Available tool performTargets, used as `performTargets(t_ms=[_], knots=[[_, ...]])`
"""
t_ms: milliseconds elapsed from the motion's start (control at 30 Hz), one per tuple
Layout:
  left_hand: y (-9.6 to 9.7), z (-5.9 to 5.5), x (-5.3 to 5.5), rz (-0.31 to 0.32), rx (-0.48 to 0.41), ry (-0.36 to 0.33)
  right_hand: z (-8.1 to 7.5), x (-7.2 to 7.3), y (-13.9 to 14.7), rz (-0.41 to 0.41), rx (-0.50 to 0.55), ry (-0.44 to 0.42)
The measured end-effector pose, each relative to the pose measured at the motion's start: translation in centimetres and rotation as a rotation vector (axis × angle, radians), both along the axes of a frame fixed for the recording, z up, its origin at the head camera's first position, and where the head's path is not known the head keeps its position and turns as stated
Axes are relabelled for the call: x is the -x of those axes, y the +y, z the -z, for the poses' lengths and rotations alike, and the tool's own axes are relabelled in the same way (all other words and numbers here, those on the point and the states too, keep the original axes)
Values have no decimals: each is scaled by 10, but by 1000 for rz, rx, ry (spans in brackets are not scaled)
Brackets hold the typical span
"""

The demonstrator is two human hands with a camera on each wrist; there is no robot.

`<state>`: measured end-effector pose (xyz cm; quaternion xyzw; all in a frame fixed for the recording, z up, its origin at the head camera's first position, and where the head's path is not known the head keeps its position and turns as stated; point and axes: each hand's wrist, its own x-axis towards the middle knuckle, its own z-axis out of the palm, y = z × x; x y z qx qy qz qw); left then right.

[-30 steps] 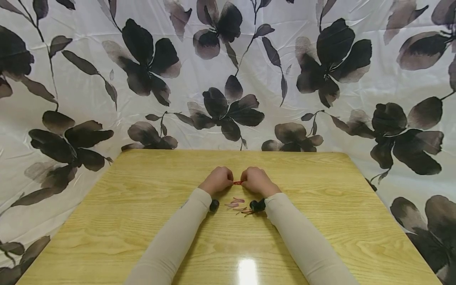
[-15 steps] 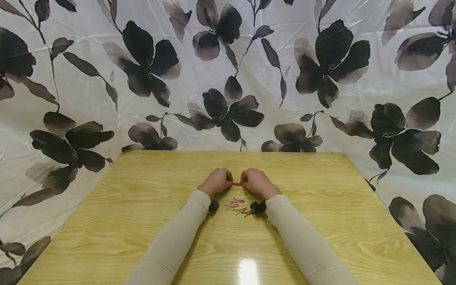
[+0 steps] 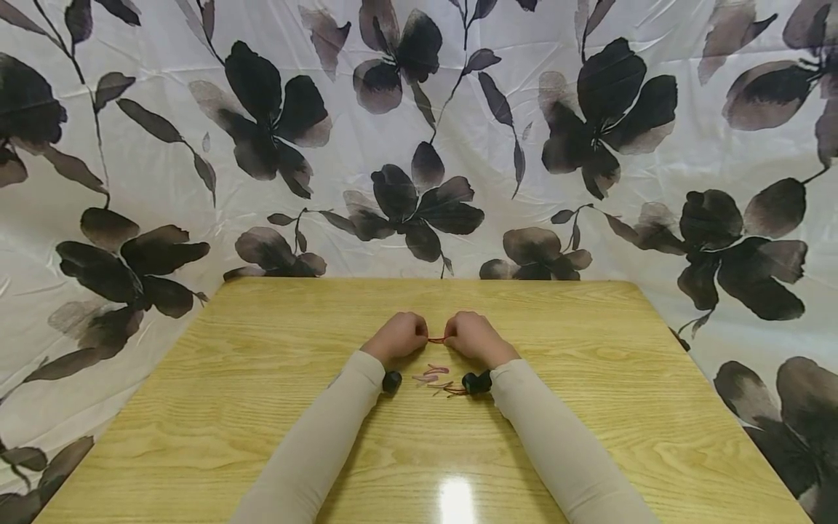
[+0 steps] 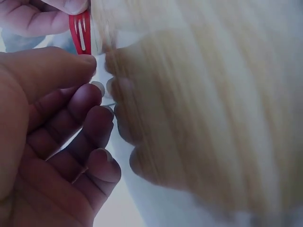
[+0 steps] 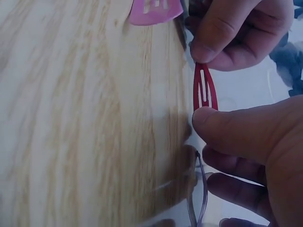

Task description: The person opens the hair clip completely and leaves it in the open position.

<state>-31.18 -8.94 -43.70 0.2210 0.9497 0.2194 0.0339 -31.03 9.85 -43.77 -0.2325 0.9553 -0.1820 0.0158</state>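
A red hair clip (image 5: 205,87) is held between two hands at the tabletop (image 3: 288,342). Its thin end is pinched by the thumb and finger of the left hand (image 3: 401,338). Its wide end is pinched by the thumb and finger of the right hand (image 3: 476,338), so each grip is closed on the red hair clip. Both ends seem to be held so that it is kept steady, with its slots left in sight. Whether the tabletop is touched by it cannot be told.

Pink clips (image 5: 154,19) are laid loose on the person's side of the red hair clip. Some thin clips (image 3: 456,391) are laid a bit farther from it, toward the person. They are perhaps put there to be reached with ease. No box or cup is seen; these clips are set right on the tabletop.
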Motion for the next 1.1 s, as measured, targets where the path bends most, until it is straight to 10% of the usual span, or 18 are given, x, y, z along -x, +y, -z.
performTargets(t_ms=[533,1100], knots=[[-6,-1,-6,-54,-311,-179,2,-4,20,21,317,-102],[-3,-15,-21,-62,-461,-193,-2,-18,26,78,460,-146]])
